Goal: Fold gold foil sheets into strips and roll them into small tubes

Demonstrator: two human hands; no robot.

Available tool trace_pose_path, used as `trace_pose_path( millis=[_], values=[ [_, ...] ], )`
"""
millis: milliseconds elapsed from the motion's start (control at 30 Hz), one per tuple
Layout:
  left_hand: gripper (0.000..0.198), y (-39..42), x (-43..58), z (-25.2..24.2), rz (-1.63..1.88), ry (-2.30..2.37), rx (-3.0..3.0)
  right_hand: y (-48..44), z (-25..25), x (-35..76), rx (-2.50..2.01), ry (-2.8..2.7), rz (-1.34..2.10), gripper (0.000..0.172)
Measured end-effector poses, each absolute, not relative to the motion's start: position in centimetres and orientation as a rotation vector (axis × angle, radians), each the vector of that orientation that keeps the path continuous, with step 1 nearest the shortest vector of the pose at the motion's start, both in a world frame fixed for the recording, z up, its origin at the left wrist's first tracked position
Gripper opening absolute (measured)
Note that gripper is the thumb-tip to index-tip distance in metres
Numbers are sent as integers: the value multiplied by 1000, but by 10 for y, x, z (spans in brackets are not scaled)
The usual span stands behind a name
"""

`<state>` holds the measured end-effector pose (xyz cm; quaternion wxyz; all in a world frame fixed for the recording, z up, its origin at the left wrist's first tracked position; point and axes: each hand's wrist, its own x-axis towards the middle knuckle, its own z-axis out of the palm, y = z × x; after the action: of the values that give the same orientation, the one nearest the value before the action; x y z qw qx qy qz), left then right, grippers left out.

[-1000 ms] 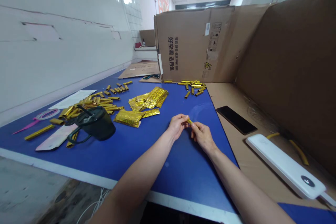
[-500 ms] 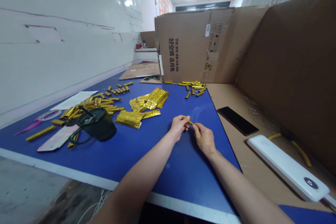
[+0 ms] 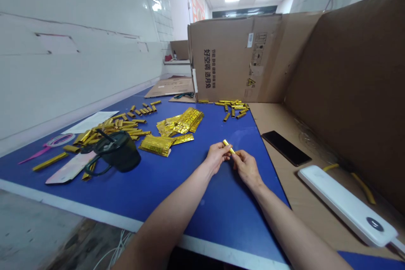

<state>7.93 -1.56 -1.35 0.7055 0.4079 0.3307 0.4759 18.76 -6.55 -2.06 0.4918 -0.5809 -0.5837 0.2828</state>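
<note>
The dark mug [image 3: 126,154] serves as the landmark: well to its right, over the blue table [image 3: 177,187], both hands meet on one slim gold tube [image 3: 225,142]. The left hand [image 3: 217,157] is on the mug's side of the tube, thumb and fingers pinched around its middle; the right hand [image 3: 247,168], farther from the mug, grips the near end between thumb and fingertips. Neither hand is the nearer one, since both touch it. The tube's long axis runs aslant: its free end points away from the person and a little toward the mug's side, the other end comes back toward the right hand. Whether it touches the table, I cannot tell. Flat gold pieces [image 3: 155,145] lie just right of the mug, between it and the left hand; another cluster of gold tubes [image 3: 233,112] lies well beyond the mug and to its right.
</note>
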Motion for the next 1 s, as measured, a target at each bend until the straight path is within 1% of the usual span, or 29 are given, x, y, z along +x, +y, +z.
trace_pose_path(
  millis=[400, 667, 767, 1000],
  values=[
    [24, -16, 80, -16, 1047, 736, 920, -69, -17, 187, -1413, -1392, 734, 33],
    [25, -16, 80, -15, 1057, 729, 918, -69, -18, 188, -1429, -1478, 660, 30],
    [25, -16, 81, -15, 1054, 737, 921, -70, -19, 188, -1423, -1468, 687, 30],
    [25, -18, 81, -12, 1054, 727, 933, -71, -18, 189, -1414, -1401, 740, 37]
  ],
)
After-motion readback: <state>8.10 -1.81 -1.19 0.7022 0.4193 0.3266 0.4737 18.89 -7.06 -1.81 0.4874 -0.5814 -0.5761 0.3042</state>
